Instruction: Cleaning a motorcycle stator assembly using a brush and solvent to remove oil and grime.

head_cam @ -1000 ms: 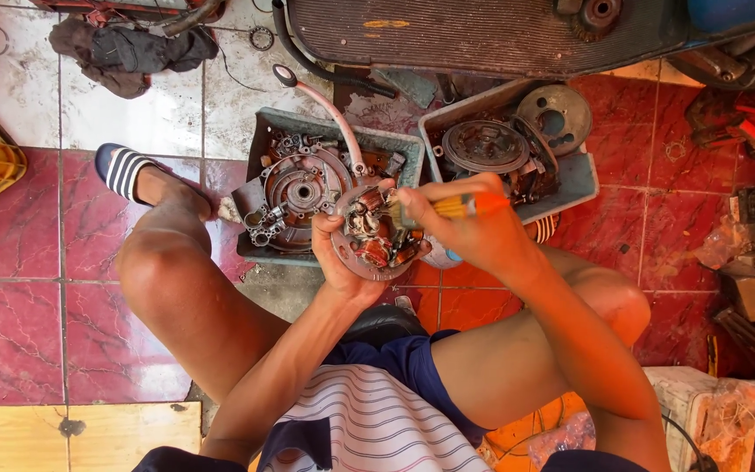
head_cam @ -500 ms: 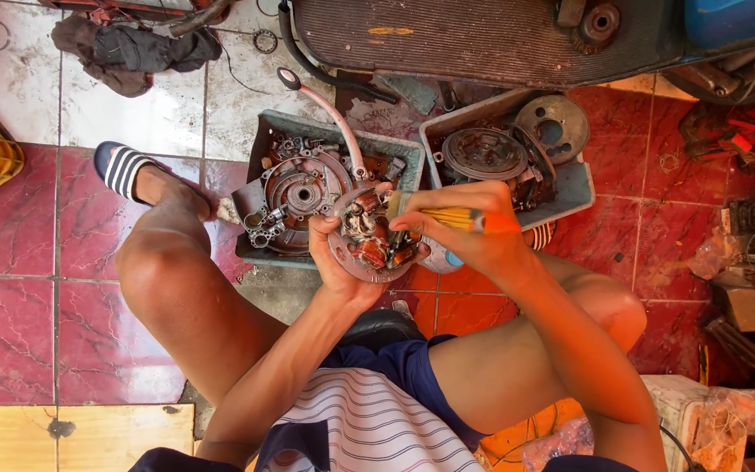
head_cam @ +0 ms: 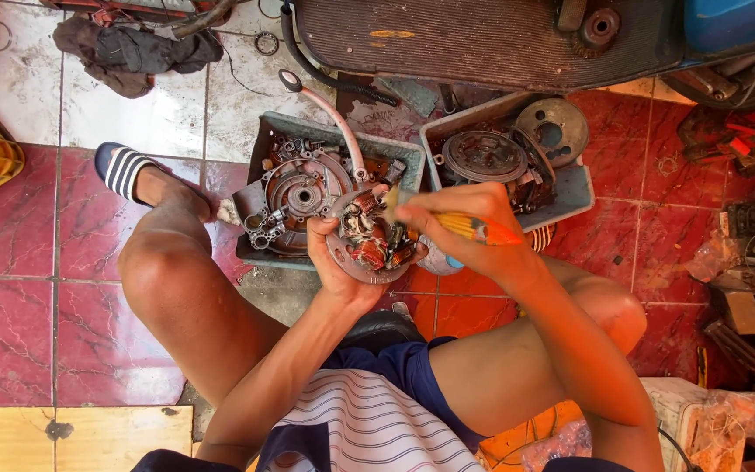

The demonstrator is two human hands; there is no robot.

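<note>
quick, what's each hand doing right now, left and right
Left hand: closed around the round coil plate, holding it up.
Right hand: closed on a yellow-orange handled brush, bristles at the plate.

A person seated on the floor, seen from above, knees spread wide and both bare forearms reaching forward between them. The left hand is cupped palm up with fingers curled closed around what it holds. The right hand comes in from the right, wrist bent, fingers pinched closed, its knuckles facing up, close beside the left
</note>
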